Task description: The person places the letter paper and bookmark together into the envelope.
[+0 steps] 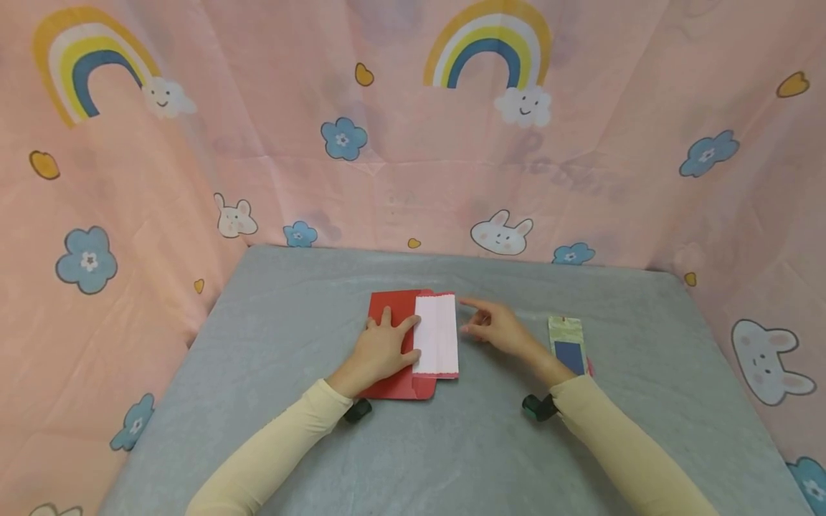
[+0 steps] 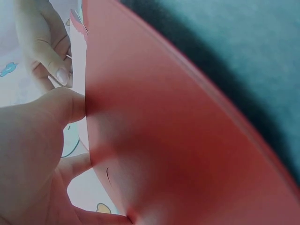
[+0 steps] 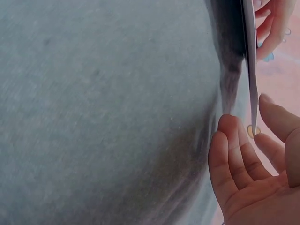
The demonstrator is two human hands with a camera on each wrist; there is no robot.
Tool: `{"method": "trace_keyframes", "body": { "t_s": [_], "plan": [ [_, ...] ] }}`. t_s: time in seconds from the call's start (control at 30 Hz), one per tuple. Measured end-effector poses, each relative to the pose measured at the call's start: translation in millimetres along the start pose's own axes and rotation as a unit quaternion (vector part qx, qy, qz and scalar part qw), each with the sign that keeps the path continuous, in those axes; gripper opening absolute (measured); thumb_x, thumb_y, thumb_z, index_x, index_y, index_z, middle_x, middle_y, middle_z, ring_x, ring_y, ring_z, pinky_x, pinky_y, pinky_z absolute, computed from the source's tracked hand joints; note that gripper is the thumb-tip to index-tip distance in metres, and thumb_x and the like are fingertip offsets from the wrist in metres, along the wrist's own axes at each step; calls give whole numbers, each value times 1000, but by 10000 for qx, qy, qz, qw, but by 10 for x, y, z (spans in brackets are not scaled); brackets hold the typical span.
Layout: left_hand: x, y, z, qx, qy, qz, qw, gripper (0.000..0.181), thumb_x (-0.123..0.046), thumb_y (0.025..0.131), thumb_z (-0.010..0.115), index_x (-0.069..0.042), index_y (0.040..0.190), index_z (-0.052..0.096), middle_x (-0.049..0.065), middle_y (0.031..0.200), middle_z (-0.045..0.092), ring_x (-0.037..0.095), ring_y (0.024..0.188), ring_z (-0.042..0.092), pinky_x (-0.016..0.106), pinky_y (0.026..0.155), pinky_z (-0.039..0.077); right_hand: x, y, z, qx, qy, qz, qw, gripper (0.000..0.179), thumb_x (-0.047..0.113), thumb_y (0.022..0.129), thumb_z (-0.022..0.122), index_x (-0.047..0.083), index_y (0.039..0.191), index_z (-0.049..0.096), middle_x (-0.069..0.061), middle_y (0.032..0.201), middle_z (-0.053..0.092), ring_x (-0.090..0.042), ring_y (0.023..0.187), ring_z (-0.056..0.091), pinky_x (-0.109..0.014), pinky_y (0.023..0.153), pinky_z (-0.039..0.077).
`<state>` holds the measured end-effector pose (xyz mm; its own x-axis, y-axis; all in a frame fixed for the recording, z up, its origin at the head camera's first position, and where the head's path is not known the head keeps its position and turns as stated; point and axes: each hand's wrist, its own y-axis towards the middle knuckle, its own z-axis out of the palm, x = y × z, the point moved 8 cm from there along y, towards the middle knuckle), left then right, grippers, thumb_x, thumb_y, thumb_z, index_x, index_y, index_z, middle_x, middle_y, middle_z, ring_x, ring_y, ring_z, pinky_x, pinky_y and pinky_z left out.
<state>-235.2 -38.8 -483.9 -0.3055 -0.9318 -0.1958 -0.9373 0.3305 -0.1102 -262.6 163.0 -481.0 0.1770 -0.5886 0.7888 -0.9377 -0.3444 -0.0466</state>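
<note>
Pressing red envelope [image 1: 395, 388], left hand [image 1: 381, 349] spread; right hand [image 1: 497, 327] near card [image 1: 439, 337], grip parted; green packet [image 1: 566, 331] clear only in head view.

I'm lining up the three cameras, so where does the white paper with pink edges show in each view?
Head: the white paper lies near the middle, over the right side of the red folder.
Left wrist: a narrow strip at upper left, along the folder's left edge.
Right wrist: a thin, pale, edge-on strip at upper right.
Shared landmark: the right hand, near the paper in every view.
</note>
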Motion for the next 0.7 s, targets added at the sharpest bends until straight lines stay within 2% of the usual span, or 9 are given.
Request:
{"method": "trace_keyframes", "body": {
  "t_s": [0.23, 0.47, 0.7],
  "plan": [
    [11, 3, 0, -9, 22, -8, 10000, 71, -49, 85, 69, -29, 149, 44, 27, 151, 42, 52, 119, 55, 45, 82, 60, 1, 10, 19, 114, -3, -56, 9999, 62, 14, 88, 73, 4, 144, 49, -10, 82, 66, -12, 63, 56, -24, 57, 49],
    [4, -14, 3, 85, 33, 5, 10000, 71, -50, 86, 68, -29, 149, 44, 27, 152, 41, 53, 119, 54, 46, 82, 60, -9, -1, 58, 278, 0, 112, 9995, 66, 15, 87, 75, 7, 146, 47, -10, 84, 64, -12, 66, 55, -24, 58, 49],
    [3, -18, 4, 42, 43, 3, 10000, 71, -50, 86, 69, -29, 149, 44, 27, 151, 41, 51, 118, 56, 45, 83, 60, -20, 16, 81, 228, -21, 72, 9997, 65, 16, 87, 75, 8, 146, 48, -10, 84, 65, -14, 66, 56, -24, 58, 48]
  ]
}}
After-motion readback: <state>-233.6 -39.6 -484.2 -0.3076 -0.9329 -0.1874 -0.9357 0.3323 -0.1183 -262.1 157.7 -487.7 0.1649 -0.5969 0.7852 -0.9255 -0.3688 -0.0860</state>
